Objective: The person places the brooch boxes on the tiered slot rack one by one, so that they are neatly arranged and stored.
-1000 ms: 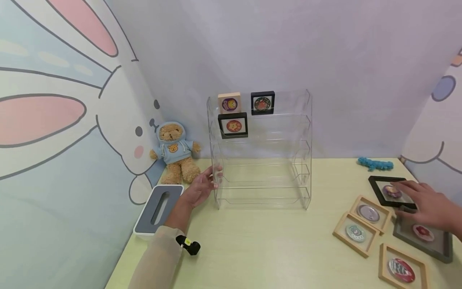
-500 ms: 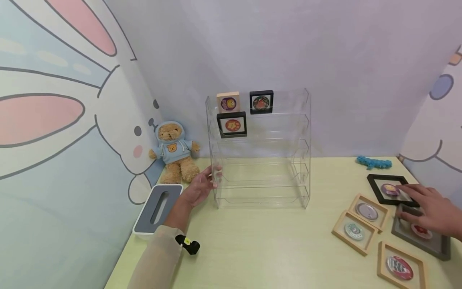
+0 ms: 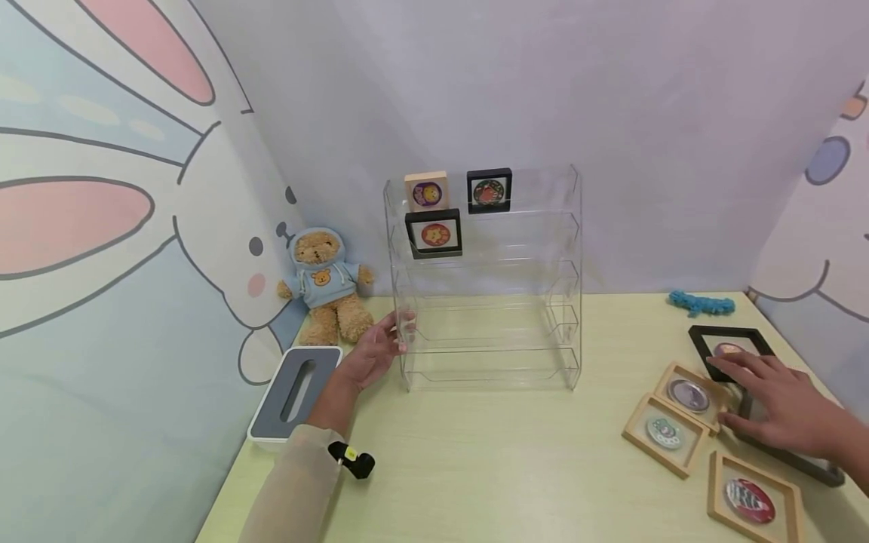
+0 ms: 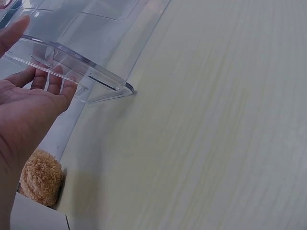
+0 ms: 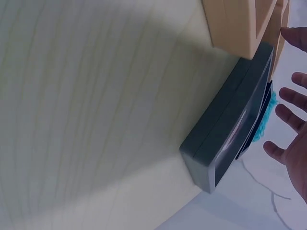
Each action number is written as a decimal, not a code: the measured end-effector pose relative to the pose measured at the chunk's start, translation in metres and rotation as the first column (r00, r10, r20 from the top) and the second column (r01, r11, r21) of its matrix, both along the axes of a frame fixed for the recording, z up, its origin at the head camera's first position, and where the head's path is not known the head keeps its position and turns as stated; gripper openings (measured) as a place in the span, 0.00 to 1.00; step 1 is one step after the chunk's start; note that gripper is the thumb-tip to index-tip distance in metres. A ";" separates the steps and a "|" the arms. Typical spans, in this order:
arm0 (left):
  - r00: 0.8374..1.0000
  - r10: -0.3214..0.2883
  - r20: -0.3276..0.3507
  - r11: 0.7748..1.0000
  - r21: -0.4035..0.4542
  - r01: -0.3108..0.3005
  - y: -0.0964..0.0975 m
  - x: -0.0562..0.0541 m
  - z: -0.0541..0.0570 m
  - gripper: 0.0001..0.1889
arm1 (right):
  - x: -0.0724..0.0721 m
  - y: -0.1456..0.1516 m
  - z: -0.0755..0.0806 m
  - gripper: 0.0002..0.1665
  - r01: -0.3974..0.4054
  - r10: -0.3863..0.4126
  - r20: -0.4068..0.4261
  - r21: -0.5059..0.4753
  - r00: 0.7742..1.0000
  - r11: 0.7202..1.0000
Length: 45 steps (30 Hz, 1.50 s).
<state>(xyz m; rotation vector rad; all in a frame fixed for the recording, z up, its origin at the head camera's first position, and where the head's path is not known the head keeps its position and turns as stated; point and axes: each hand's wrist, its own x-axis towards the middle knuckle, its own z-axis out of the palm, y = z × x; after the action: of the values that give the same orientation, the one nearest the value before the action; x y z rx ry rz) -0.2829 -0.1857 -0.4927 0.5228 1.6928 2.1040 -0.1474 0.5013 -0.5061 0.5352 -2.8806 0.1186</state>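
Right fingers [image 3: 741, 372] above frames [image 3: 744, 342]; left hand [image 3: 370, 357] seemingly grips rack [image 3: 492, 350]

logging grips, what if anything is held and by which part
The left hand holds the clear tiered rack by its left side panel; the right hand holds nothing.

Blk frame [image 3: 723, 331], dk-grey frame [image 5: 225, 109], tan frames [image 3: 757, 475], clear rack [image 3: 492, 362], pale-yellow tabletop [image 3: 502, 460].
From where I stand I see purple badge [image 3: 728, 348], silver badge [image 3: 689, 395], mint badge [image 3: 664, 433], red badge [image 3: 750, 501] w/ wht stripes; tan bear [image 3: 317, 250] in lt-blue hoodie [image 3: 339, 277], wht box [image 3: 320, 377] w/ grey top, turquoise toy [image 3: 701, 304], lilac wall [image 3: 645, 113], wht bunny mural [image 3: 227, 219] w/ pink ears & dk-grey outlines.
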 end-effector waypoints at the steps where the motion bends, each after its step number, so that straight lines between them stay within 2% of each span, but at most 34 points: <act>1: 1.000 0.002 -0.002 1.000 -0.001 -0.002 0.000 0.000 0.000 0.41 | 0.000 -0.002 0.000 0.66 -0.006 0.007 0.004 -0.003 1.000 1.000; 12: 1.000 0.015 -0.001 1.000 -0.013 -0.015 -0.002 0.001 -0.002 0.40 | 0.007 -0.011 -0.001 0.64 -0.014 0.015 0.058 -0.011 0.998 1.000; 21: 1.000 0.014 -0.009 1.000 -0.005 -0.014 -0.001 0.004 0.000 0.39 | 0.010 -0.018 -0.003 0.63 -0.028 0.030 0.046 -0.024 0.998 0.999; 27: 1.000 0.011 -0.014 1.000 -0.007 -0.011 -0.001 0.002 -0.002 0.38 | 0.009 -0.025 -0.004 0.65 -0.003 0.003 0.050 0.000 0.999 1.000; 35: 1.000 0.009 -0.016 1.000 0.000 -0.009 -0.001 0.000 -0.001 0.37 | 0.003 -0.032 -0.005 0.67 0.012 -0.012 0.035 0.006 0.999 1.000; 45: 1.000 0.004 -0.024 1.000 -0.004 -0.005 -0.001 -0.001 -0.001 0.36 | 0.000 -0.033 -0.006 0.67 0.045 -0.043 0.094 -0.018 0.995 0.999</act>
<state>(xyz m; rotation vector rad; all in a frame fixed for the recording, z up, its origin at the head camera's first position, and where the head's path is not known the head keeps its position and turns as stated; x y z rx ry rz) -0.2837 -0.1868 -0.4935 0.5455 1.7128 2.1049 -0.1478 0.4680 -0.5126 0.4745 -2.9769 0.1701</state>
